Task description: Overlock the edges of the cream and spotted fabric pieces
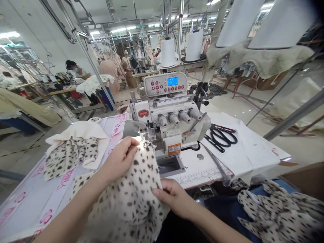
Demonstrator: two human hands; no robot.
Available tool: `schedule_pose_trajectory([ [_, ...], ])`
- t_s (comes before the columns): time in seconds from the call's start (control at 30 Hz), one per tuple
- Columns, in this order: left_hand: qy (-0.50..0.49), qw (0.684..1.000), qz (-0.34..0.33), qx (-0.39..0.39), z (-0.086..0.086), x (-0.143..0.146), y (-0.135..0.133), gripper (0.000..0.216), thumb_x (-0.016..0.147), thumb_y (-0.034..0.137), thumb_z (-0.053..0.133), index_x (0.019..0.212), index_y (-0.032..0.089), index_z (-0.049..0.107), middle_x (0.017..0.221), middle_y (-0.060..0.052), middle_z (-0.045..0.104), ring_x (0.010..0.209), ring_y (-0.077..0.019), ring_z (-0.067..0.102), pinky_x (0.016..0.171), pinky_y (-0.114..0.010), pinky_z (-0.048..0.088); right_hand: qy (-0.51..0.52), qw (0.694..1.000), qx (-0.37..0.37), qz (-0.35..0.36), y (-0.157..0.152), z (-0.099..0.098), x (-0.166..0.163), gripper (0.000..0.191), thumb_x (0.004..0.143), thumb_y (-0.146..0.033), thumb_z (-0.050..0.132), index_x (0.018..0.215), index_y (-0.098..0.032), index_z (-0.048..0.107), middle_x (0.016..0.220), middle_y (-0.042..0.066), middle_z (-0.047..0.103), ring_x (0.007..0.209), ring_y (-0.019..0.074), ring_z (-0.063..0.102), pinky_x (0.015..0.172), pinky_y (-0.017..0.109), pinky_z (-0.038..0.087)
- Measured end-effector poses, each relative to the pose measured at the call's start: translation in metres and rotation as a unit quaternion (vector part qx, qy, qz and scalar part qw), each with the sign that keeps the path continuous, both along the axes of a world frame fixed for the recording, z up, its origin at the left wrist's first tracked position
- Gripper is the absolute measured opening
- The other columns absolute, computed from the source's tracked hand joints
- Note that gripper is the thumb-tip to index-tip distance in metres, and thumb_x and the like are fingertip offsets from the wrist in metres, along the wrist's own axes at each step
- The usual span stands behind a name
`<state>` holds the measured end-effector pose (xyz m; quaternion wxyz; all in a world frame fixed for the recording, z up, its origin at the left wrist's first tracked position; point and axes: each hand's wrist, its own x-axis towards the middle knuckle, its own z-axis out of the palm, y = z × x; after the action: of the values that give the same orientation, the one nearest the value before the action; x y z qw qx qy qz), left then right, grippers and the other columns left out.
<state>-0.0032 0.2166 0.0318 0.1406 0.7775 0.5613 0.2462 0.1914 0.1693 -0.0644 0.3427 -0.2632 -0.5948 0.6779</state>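
A white fleecy fabric piece with dark spots (136, 189) hangs from the needle area of a white overlock sewing machine (167, 118) down toward my lap. My left hand (121, 158) grips its upper left edge right beside the lit presser foot (146, 143), thumb and fingers closed on the cloth. Lower down, my right hand (174, 197) pinches the fabric's right edge between thumb and fingers. The fabric's top edge lies at the presser foot; the needle itself is too small to make out.
On the left table lies a cream and spotted fabric piece (73, 148). Black-handled scissors (222, 136) rest right of the machine. More spotted cloth (278, 209) is heaped at the lower right. Thread cones (168, 52) stand behind the machine. A person (76, 71) sits in the background.
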Motion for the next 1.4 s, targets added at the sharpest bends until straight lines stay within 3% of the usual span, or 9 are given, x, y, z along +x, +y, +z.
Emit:
schedule_pose_trajectory([
  [0.27, 0.035, 0.999, 0.031, 0.008, -0.002, -0.006, 0.029, 0.012, 0.084, 0.019, 0.031, 0.087, 0.018, 0.043, 0.089, -0.003, 0.051, 0.083, -0.0163, 0.047, 0.074, -0.028, 0.035, -0.005, 0.996, 0.077, -0.042, 0.009, 0.006, -0.005, 0.029, 0.078, -0.040, 0.056, 0.067, -0.014, 0.059, 0.076, 0.002, 0.051, 0.075, 0.0154, 0.048, 0.072, 0.026, 0.039],
  [0.4, 0.055, 0.997, 0.046, 0.037, -0.006, -0.009, 0.045, 0.011, 0.082, 0.017, 0.032, 0.086, 0.018, 0.042, 0.087, -0.004, 0.050, 0.081, -0.0178, 0.047, 0.072, -0.030, 0.036, 0.028, 0.997, 0.054, -0.046, 0.009, 0.010, -0.008, 0.027, 0.077, -0.039, 0.058, 0.070, -0.013, 0.061, 0.080, 0.003, 0.052, 0.080, 0.0166, 0.049, 0.073, 0.026, 0.039],
  [0.7, 0.062, 0.988, -0.017, 0.143, -0.010, -0.020, 0.083, 0.017, 0.079, 0.014, 0.032, 0.089, 0.014, 0.046, 0.087, -0.008, 0.051, 0.083, -0.0198, 0.048, 0.077, -0.035, 0.041, 0.081, 0.996, -0.012, -0.040, 0.015, 0.010, -0.017, 0.031, 0.072, -0.042, 0.062, 0.064, -0.013, 0.059, 0.072, 0.001, 0.051, 0.068, 0.0141, 0.047, 0.065, 0.025, 0.039],
  [0.83, 0.069, 0.979, -0.048, 0.187, -0.010, -0.025, 0.101, 0.020, 0.077, 0.012, 0.035, 0.091, 0.014, 0.049, 0.095, -0.009, 0.052, 0.092, -0.0210, 0.049, 0.081, -0.036, 0.042, 0.088, 0.994, -0.033, -0.046, 0.022, 0.009, -0.024, 0.030, 0.071, -0.043, 0.063, 0.066, -0.013, 0.060, 0.068, 0.000, 0.051, 0.063, 0.0127, 0.046, 0.061, 0.025, 0.039],
  [1.0, 0.054, 0.965, -0.019, 0.255, -0.003, -0.034, 0.118, 0.023, 0.079, 0.014, 0.034, 0.095, 0.010, 0.050, 0.102, -0.011, 0.050, 0.104, -0.0217, 0.044, 0.091, -0.037, 0.037, 0.087, 0.992, -0.026, -0.089, 0.021, 0.003, -0.031, 0.026, 0.071, -0.040, 0.064, 0.075, -0.015, 0.060, 0.074, 0.001, 0.056, 0.072, 0.0157, 0.052, 0.068, 0.027, 0.043],
  [1.1, 0.000, 0.941, 0.060, 0.333, 0.002, -0.029, 0.082, 0.019, 0.080, 0.012, 0.037, 0.094, 0.012, 0.049, 0.102, -0.011, 0.049, 0.102, -0.0208, 0.044, 0.091, -0.038, 0.037, 0.078, 0.984, -0.005, -0.160, 0.003, -0.006, -0.026, 0.027, 0.074, -0.036, 0.063, 0.093, -0.018, 0.055, 0.084, 0.002, 0.058, 0.080, 0.0168, 0.054, 0.074, 0.028, 0.044],
  [1.2, -0.087, 0.915, 0.075, 0.386, -0.016, -0.014, -0.005, 0.018, 0.078, 0.013, 0.046, 0.095, 0.017, 0.047, 0.087, -0.006, 0.048, 0.085, -0.0175, 0.049, 0.076, -0.035, 0.045, 0.127, 0.979, -0.063, -0.146, -0.025, -0.017, -0.017, 0.051, 0.078, -0.035, 0.059, 0.122, -0.026, 0.035, 0.090, 0.002, 0.061, 0.081, 0.0169, 0.058, 0.074, 0.030, 0.046],
  [1.3, -0.042, 0.950, -0.006, 0.308, -0.068, 0.003, -0.110, 0.036, 0.069, 0.015, 0.053, 0.103, 0.018, 0.045, 0.089, -0.008, 0.049, 0.086, -0.0218, 0.051, 0.075, -0.040, 0.047, 0.121, 0.985, -0.078, -0.098, -0.051, -0.030, -0.014, 0.041, 0.079, -0.037, 0.058, 0.115, -0.022, 0.047, 0.089, 0.003, 0.062, 0.083, 0.0180, 0.059, 0.075, 0.031, 0.047],
  [1.4, -0.027, 0.971, 0.018, 0.236, -0.130, 0.018, -0.185, 0.060, 0.063, 0.023, 0.058, 0.118, 0.019, 0.036, 0.103, -0.015, 0.045, 0.096, -0.0286, 0.048, 0.078, -0.047, 0.048, 0.062, 0.991, -0.076, -0.087, -0.069, -0.042, -0.017, 0.030, 0.075, -0.039, 0.062, 0.092, -0.015, 0.061, 0.085, 0.004, 0.064, 0.079, 0.0186, 0.058, 0.073, 0.031, 0.047],
])
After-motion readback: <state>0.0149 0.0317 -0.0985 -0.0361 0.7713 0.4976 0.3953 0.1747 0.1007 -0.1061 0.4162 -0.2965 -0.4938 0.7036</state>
